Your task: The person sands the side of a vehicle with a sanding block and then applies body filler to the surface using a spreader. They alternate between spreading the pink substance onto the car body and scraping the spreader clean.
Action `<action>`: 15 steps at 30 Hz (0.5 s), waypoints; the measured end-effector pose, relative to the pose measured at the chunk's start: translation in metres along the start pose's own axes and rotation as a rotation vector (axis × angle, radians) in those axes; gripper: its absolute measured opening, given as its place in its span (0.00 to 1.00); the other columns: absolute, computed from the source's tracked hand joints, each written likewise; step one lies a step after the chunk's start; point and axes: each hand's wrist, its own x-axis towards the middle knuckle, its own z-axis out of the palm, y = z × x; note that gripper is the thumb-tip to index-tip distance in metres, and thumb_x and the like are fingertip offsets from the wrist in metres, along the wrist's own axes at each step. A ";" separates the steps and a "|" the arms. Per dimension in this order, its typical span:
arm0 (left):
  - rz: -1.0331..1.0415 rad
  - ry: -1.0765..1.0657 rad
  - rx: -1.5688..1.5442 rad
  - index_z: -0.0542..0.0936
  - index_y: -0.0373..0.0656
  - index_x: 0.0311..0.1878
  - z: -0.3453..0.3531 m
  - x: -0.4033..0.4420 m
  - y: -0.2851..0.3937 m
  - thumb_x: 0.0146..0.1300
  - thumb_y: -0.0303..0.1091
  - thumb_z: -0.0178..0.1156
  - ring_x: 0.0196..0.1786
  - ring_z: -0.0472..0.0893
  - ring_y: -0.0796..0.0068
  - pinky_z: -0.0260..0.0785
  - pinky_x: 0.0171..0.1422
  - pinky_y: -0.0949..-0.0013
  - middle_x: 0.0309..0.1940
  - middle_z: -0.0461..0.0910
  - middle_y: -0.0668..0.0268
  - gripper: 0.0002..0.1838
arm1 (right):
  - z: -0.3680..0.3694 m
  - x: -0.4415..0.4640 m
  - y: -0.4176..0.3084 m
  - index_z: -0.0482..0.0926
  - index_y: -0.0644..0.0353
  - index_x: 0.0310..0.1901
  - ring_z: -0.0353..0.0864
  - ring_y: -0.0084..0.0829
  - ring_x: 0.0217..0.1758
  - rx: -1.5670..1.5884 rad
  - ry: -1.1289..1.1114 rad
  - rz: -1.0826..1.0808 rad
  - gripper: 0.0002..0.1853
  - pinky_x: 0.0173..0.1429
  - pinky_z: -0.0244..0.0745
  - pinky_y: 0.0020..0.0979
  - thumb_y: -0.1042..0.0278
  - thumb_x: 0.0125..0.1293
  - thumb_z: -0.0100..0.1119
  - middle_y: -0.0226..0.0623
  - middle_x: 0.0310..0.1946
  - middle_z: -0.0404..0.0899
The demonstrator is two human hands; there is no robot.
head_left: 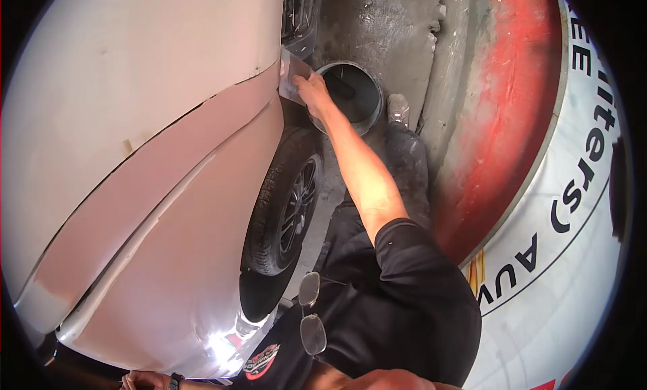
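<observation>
My right hand (313, 92) reaches out from a short black sleeve, its fingers bent and pressed against a flat grey piece (290, 75) at the far edge of the car. Anything small within those fingers is hidden, and I cannot make out whether the grey piece is loose or part of the body. Beside this hand is a round bucket (367, 97) with dark contents. At the bottom left edge my left hand (140, 380), with a dark watch at the wrist, is small and partly cut off near the pale car body (175, 282).
A car wheel (286, 205) sits under the panel, close to my legs. My shoe (398, 110) stands on a wet concrete floor (371, 19). To the right are a red painted kerb (499, 120) and a white lettered banner (573, 269). Glasses (311, 309) hang from my shirt.
</observation>
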 end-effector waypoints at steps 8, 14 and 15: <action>0.001 -0.009 0.909 0.80 0.35 0.53 -0.015 0.011 0.007 0.71 0.26 0.56 0.53 0.79 0.64 0.71 0.61 0.61 0.49 0.80 0.57 0.11 | 0.017 -0.013 -0.018 0.77 0.64 0.64 0.82 0.31 0.49 0.075 -0.048 -0.008 0.22 0.54 0.76 0.34 0.73 0.69 0.52 0.42 0.50 0.85; -0.012 0.012 0.979 0.79 0.36 0.53 -0.026 0.018 0.007 0.71 0.26 0.57 0.51 0.78 0.66 0.71 0.60 0.62 0.47 0.78 0.59 0.10 | 0.040 -0.070 -0.026 0.75 0.63 0.67 0.82 0.40 0.44 -0.174 0.025 -0.255 0.28 0.54 0.76 0.35 0.73 0.62 0.56 0.50 0.48 0.79; -0.013 0.016 0.985 0.79 0.36 0.53 -0.027 0.019 0.007 0.71 0.26 0.57 0.50 0.77 0.66 0.71 0.60 0.62 0.47 0.78 0.59 0.10 | 0.041 -0.085 -0.036 0.75 0.62 0.67 0.83 0.40 0.46 -0.183 -0.002 -0.243 0.28 0.54 0.77 0.35 0.74 0.62 0.56 0.50 0.48 0.79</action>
